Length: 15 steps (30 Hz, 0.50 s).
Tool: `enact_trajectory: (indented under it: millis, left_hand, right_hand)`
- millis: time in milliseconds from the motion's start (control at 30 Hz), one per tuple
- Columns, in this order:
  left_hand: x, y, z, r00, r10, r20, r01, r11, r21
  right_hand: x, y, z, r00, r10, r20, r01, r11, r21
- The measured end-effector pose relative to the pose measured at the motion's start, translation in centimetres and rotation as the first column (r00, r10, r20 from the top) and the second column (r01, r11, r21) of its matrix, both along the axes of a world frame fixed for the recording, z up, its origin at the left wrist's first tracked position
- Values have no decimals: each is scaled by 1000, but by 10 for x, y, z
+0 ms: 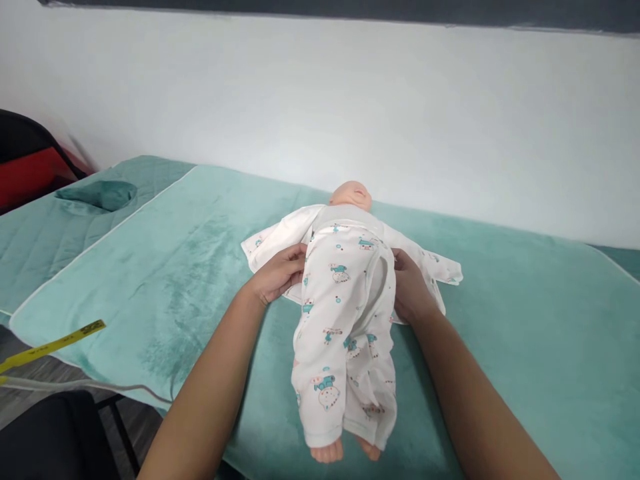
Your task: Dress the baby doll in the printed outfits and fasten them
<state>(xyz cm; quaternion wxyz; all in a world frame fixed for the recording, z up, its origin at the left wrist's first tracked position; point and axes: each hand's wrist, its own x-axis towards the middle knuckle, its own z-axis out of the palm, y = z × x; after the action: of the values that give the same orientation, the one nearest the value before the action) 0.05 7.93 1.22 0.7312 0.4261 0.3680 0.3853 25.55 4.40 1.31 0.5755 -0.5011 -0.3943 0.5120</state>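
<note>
A baby doll point(351, 195) lies on its back on a teal plush blanket point(190, 267), head toward the wall, bare feet toward me. It wears white printed trousers point(345, 320) and lies on an open white printed jacket point(280, 240) spread out under it. My left hand point(277, 273) grips the jacket's edge at the doll's waist, fingers curled on the cloth. At the doll's other hip, my right hand point(407, 287) presses the waistband and jacket, its fingers tucked behind the cloth.
The blanket covers a table against a white wall point(350, 100). A quilted teal pad point(45, 233) with a folded teal cloth point(97, 195) lies at the left. A yellow tape measure point(55, 343) sticks out at the lower left. A dark and red chair point(25, 167) stands far left.
</note>
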Motion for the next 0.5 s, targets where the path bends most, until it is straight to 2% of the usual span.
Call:
enact_trajectory:
  millis: [267, 367, 500]
  left_hand:
    - [12, -2, 1, 984, 175, -12, -175, 984, -15]
    - [15, -1, -1, 972, 236, 12, -235, 971, -44]
    - [19, -1, 0, 965, 259, 48, -258, 966, -25]
  right_hand:
    - [-3, 2, -1, 998, -8, 66, 6, 1000, 24]
    - [-4, 3, 0, 1000, -15, 20, 14, 999, 32]
    - [-5, 3, -1, 999, 11, -50, -9, 999, 32]
